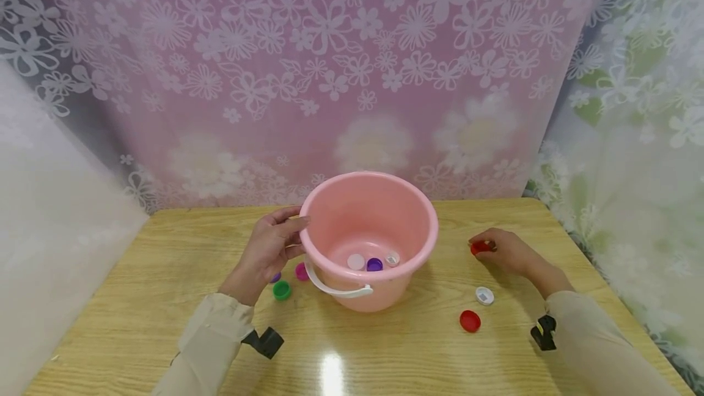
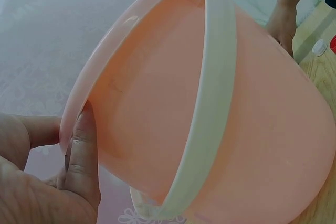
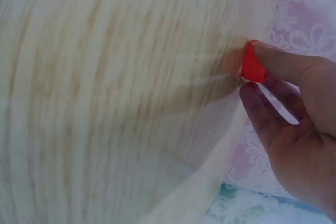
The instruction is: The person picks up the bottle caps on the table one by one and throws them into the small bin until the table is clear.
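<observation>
A pink bucket (image 1: 368, 289) with a white handle (image 1: 335, 289) stands near the middle of the table. My left hand (image 1: 269, 249) pinches its rim on the left side; in the left wrist view the thumb and fingers lie on either side of the rim (image 2: 79, 93). Over on the right, my right hand (image 1: 508, 252) holds a red bottle cap (image 3: 254, 64) between thumb and fingers, close to the tabletop. Inside the bucket lie a purple cap (image 1: 374, 264), a white cap (image 1: 393, 258) and a pale pink cap (image 1: 355, 261).
Nearer the front right, a white cap (image 1: 484, 296) and another red cap (image 1: 470, 321) lie on the wooden table (image 1: 407, 353). Left of the bucket are a green cap (image 1: 282, 290), a magenta cap (image 1: 301, 272) and a partly hidden purple cap (image 1: 276, 277). A flowered curtain (image 1: 330, 78) hangs behind.
</observation>
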A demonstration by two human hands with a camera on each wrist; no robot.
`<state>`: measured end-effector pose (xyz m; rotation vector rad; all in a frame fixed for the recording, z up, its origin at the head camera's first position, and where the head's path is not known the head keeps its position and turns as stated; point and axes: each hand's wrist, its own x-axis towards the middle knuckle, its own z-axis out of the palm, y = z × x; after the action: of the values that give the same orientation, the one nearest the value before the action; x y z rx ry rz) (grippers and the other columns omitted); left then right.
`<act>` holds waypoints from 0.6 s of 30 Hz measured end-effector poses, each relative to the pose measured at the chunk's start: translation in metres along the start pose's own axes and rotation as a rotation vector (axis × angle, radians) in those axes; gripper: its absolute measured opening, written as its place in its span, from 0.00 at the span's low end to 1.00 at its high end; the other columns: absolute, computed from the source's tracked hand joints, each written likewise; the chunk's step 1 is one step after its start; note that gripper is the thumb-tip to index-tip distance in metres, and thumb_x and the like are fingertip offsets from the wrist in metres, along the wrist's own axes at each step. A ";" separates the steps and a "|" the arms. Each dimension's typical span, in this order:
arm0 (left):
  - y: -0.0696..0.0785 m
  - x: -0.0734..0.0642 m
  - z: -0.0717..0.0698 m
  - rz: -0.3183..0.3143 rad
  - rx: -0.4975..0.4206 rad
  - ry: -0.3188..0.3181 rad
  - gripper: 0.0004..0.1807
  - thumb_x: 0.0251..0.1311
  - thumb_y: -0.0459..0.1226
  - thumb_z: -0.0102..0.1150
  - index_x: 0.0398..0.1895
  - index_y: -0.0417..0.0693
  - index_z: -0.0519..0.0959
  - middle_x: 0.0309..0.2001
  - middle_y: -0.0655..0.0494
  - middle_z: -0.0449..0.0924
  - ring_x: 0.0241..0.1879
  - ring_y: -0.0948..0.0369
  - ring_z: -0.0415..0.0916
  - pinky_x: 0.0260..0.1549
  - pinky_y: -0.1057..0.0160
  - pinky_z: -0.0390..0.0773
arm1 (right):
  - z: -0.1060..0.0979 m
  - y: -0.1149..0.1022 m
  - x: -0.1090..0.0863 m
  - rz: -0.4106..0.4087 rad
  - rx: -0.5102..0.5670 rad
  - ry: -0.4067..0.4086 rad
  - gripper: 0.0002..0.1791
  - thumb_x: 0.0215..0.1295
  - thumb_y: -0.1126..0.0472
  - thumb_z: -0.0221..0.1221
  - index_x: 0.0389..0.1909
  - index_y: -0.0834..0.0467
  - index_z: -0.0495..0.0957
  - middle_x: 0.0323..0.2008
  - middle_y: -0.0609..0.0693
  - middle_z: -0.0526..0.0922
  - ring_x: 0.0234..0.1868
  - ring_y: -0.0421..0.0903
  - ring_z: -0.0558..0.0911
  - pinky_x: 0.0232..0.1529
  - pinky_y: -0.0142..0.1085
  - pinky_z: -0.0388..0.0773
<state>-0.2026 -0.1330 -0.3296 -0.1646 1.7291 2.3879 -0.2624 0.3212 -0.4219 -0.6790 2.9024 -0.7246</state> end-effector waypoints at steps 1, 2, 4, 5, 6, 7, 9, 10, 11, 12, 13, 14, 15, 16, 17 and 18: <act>0.000 0.000 0.000 -0.001 0.001 0.000 0.25 0.62 0.32 0.60 0.62 0.36 0.67 0.34 0.48 0.77 0.24 0.62 0.78 0.28 0.66 0.83 | 0.000 0.001 0.000 0.003 0.000 0.001 0.16 0.60 0.67 0.63 0.49 0.68 0.79 0.43 0.62 0.79 0.42 0.60 0.78 0.42 0.53 0.78; 0.000 0.000 0.000 -0.001 0.001 -0.002 0.25 0.62 0.32 0.60 0.62 0.36 0.67 0.33 0.49 0.78 0.24 0.62 0.78 0.28 0.66 0.83 | 0.001 0.002 0.000 0.006 -0.002 0.003 0.16 0.60 0.67 0.63 0.49 0.68 0.79 0.43 0.62 0.79 0.43 0.60 0.78 0.43 0.53 0.78; -0.001 0.001 0.000 0.002 0.002 -0.009 0.26 0.62 0.32 0.60 0.62 0.36 0.67 0.33 0.49 0.78 0.24 0.62 0.79 0.28 0.66 0.83 | 0.001 0.003 0.000 0.010 -0.004 0.003 0.16 0.60 0.66 0.63 0.49 0.68 0.79 0.43 0.62 0.79 0.43 0.61 0.78 0.43 0.54 0.77; -0.001 0.001 0.000 0.004 0.001 -0.012 0.26 0.62 0.32 0.60 0.62 0.36 0.67 0.33 0.49 0.78 0.24 0.62 0.79 0.28 0.66 0.83 | 0.001 0.004 -0.001 0.011 -0.005 0.006 0.16 0.60 0.66 0.63 0.49 0.68 0.79 0.43 0.62 0.79 0.44 0.61 0.78 0.43 0.54 0.77; -0.001 0.001 0.000 0.004 -0.002 -0.013 0.25 0.62 0.32 0.60 0.62 0.36 0.67 0.33 0.50 0.78 0.24 0.62 0.79 0.27 0.66 0.83 | 0.001 0.005 0.000 0.012 -0.005 0.008 0.16 0.60 0.67 0.63 0.49 0.68 0.79 0.43 0.62 0.79 0.44 0.61 0.78 0.44 0.54 0.77; -0.001 0.002 0.000 0.004 -0.005 -0.014 0.25 0.62 0.32 0.60 0.62 0.36 0.67 0.33 0.50 0.79 0.24 0.62 0.79 0.27 0.66 0.83 | 0.000 0.005 0.000 0.014 -0.004 0.008 0.16 0.60 0.67 0.63 0.49 0.67 0.79 0.43 0.62 0.79 0.44 0.60 0.78 0.44 0.54 0.78; -0.001 0.002 0.000 0.002 -0.011 -0.015 0.25 0.62 0.32 0.60 0.62 0.37 0.68 0.34 0.50 0.79 0.25 0.61 0.79 0.27 0.66 0.83 | 0.000 0.005 0.000 0.012 0.001 0.001 0.16 0.60 0.67 0.63 0.49 0.68 0.79 0.44 0.63 0.79 0.44 0.60 0.78 0.44 0.54 0.78; -0.001 0.002 0.000 0.002 -0.015 -0.015 0.25 0.62 0.32 0.60 0.62 0.37 0.68 0.34 0.49 0.79 0.25 0.61 0.79 0.27 0.66 0.83 | -0.001 0.003 0.000 0.016 0.003 -0.003 0.17 0.61 0.66 0.63 0.49 0.68 0.79 0.44 0.63 0.79 0.43 0.60 0.78 0.43 0.53 0.78; -0.001 0.002 0.000 0.001 -0.017 -0.016 0.25 0.62 0.32 0.60 0.62 0.37 0.68 0.34 0.49 0.79 0.25 0.61 0.79 0.27 0.66 0.83 | -0.003 0.002 0.000 0.019 0.006 -0.004 0.17 0.61 0.66 0.63 0.50 0.68 0.78 0.44 0.62 0.79 0.43 0.60 0.78 0.43 0.53 0.78; -0.001 0.002 0.000 0.000 -0.018 -0.018 0.25 0.62 0.32 0.60 0.62 0.37 0.68 0.35 0.49 0.79 0.25 0.61 0.79 0.27 0.66 0.83 | -0.006 0.000 0.001 0.020 0.013 -0.002 0.18 0.62 0.65 0.62 0.51 0.68 0.78 0.44 0.62 0.79 0.43 0.59 0.78 0.43 0.52 0.78; -0.001 0.002 0.000 -0.001 -0.019 -0.021 0.25 0.62 0.33 0.60 0.62 0.37 0.68 0.35 0.49 0.79 0.26 0.61 0.79 0.27 0.66 0.83 | -0.009 -0.003 0.002 0.021 0.019 0.001 0.18 0.62 0.65 0.62 0.52 0.68 0.77 0.44 0.62 0.79 0.43 0.59 0.79 0.42 0.51 0.79; -0.001 0.002 0.000 -0.002 -0.019 -0.022 0.25 0.62 0.33 0.60 0.62 0.37 0.68 0.35 0.49 0.78 0.26 0.61 0.79 0.27 0.66 0.83 | -0.014 -0.008 0.003 0.017 0.020 0.008 0.19 0.63 0.64 0.61 0.53 0.68 0.76 0.45 0.62 0.79 0.43 0.58 0.79 0.41 0.50 0.79; -0.001 0.002 0.000 -0.003 -0.021 -0.023 0.25 0.62 0.33 0.60 0.62 0.37 0.68 0.35 0.49 0.78 0.26 0.61 0.79 0.27 0.66 0.83 | -0.019 -0.012 0.004 0.011 0.022 0.016 0.19 0.64 0.63 0.61 0.54 0.68 0.76 0.45 0.61 0.79 0.42 0.58 0.79 0.40 0.49 0.80; -0.001 0.002 0.000 -0.004 -0.022 -0.025 0.25 0.62 0.33 0.60 0.62 0.37 0.68 0.35 0.49 0.79 0.25 0.61 0.79 0.27 0.66 0.83 | -0.025 -0.018 0.006 0.006 0.029 0.025 0.20 0.65 0.62 0.61 0.55 0.68 0.75 0.45 0.61 0.79 0.42 0.57 0.79 0.40 0.48 0.80; 0.000 0.001 0.000 -0.006 -0.024 -0.026 0.25 0.63 0.32 0.60 0.62 0.37 0.67 0.35 0.49 0.79 0.25 0.61 0.79 0.26 0.67 0.83 | -0.031 -0.025 0.008 -0.006 0.038 0.035 0.21 0.66 0.61 0.60 0.56 0.68 0.74 0.46 0.61 0.79 0.43 0.57 0.79 0.39 0.47 0.80; 0.000 0.001 -0.001 -0.008 -0.029 -0.024 0.25 0.62 0.32 0.60 0.62 0.38 0.68 0.35 0.49 0.79 0.25 0.61 0.80 0.26 0.67 0.83 | -0.038 -0.031 0.010 -0.013 0.042 0.044 0.22 0.66 0.60 0.60 0.57 0.68 0.73 0.46 0.61 0.79 0.43 0.58 0.79 0.39 0.46 0.81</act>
<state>-0.2040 -0.1333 -0.3304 -0.1462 1.6816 2.3999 -0.2652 0.3086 -0.3736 -0.6867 2.9151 -0.8099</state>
